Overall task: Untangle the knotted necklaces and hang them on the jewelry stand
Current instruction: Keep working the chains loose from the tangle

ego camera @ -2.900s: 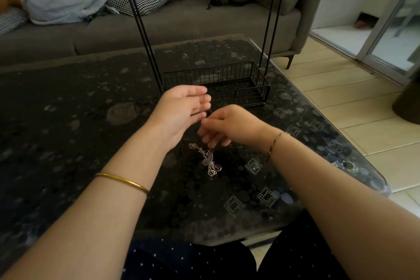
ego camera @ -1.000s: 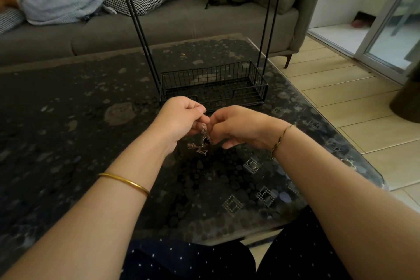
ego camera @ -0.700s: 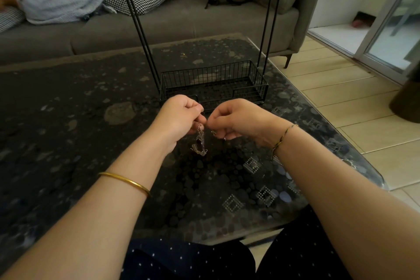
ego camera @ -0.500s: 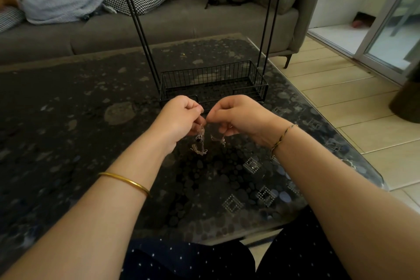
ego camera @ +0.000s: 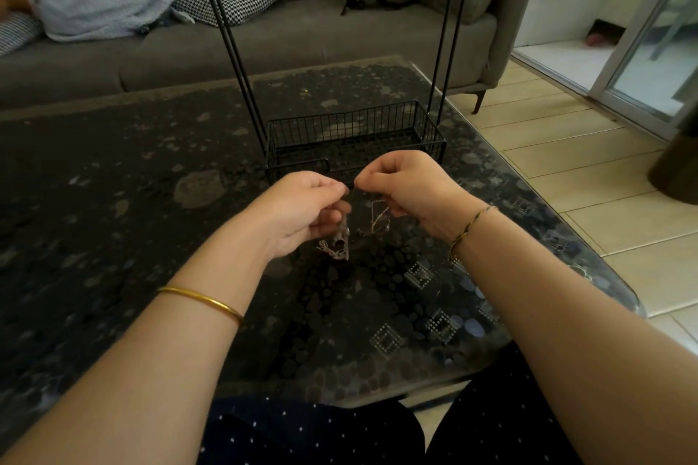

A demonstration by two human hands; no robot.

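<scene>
Nearest the camera, both forearms reached out over the dark patterned table (ego camera: pixel 113 238), a gold bangle (ego camera: pixel 200 299) on the left wrist and a thin bracelet (ego camera: pixel 468 226) on the right. The left hand (ego camera: pixel 298 211) was curled nearly closed, thumb and fingers pinching the chain, and the knotted necklaces (ego camera: pixel 338 243) hung straight down from it in a small clump just above the tabletop. The right hand (ego camera: pixel 400 181) was closed in a pinch too, holding what looked like a thinner strand (ego camera: pixel 377 217) that drooped in a loop below it. Too fine to tell where it met the knot, honestly.

So the hands sat side by side, fingertips almost touching, with the tangle under and between them, a bit closer to the left one. Its long axis ran up and down.

Just beyond the hands was the jewelry stand (ego camera: pixel 355 140), its wire basket base right behind the knuckles and black rods going up out of frame. My guess is the untangling wasn't done yet, and once it was, the hang would be a short lift forward and up. The gray sofa (ego camera: pixel 302 38) sat farthest back.
</scene>
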